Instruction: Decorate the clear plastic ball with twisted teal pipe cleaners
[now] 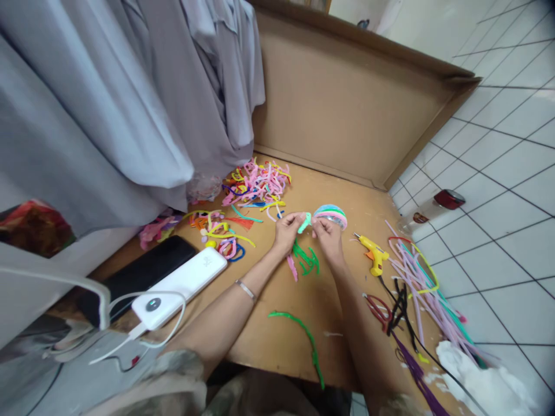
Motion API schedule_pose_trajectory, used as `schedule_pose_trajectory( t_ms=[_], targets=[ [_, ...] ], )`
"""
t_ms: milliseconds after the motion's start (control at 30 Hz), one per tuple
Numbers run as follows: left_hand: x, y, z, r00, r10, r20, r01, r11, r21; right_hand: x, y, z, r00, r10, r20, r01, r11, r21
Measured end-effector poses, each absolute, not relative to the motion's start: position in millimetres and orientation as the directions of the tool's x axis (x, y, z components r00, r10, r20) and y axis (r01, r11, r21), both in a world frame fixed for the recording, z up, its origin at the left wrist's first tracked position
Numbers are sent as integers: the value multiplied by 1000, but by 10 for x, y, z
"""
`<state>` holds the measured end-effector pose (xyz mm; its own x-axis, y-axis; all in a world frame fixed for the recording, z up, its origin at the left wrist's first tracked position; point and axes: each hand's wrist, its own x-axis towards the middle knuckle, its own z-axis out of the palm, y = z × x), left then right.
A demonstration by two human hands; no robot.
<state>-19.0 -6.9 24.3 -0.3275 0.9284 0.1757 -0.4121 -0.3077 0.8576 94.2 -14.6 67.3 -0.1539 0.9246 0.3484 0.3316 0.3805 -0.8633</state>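
My left hand (287,232) is closed in a pinch on a short mint-green pipe cleaner piece (304,223), which shows at the fingertips. Close beside it, my right hand (328,238) is also closed, thumb and fingers pressed together near the piece's right side; what lies between them is too small to tell. Just behind the right hand sits a round thing with blue, green and pink bands (333,210), partly covered by the fingers. Below the hands lie short dark-green pipe cleaner pieces (309,263) and a pink strip (292,268).
A long green pipe cleaner (309,335) lies near the front edge. To the right are a yellow glue gun (375,254), red-handled scissors (378,312) and lilac stems (418,283). A white power bank (182,286), black phone-like slab (167,261) and pink pile (262,184) are leftward.
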Motion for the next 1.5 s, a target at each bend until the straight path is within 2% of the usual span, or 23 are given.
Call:
schedule_pose_trajectory(
  t_ms=[200, 433, 1167, 1500],
  targets=[
    [-163, -117, 251, -251, 961, 120, -416, -219, 883, 981, -179, 635, -153, 922, 356, 302, 386, -872],
    [-173, -128, 196, -203, 955, 217, -385, -282, 879, 961, -162, 563, -120, 935, 333, 256, 353, -900],
    [-202, -146, 258, -326, 926, 190, -416, -321, 851, 882, -221, 559, -126, 920, 371, 262, 392, -882],
    [-187, -148, 240, -304, 934, 189, -419, -309, 854, 864, -232, 561, -67, 930, 362, 273, 366, -890]
  ],
)
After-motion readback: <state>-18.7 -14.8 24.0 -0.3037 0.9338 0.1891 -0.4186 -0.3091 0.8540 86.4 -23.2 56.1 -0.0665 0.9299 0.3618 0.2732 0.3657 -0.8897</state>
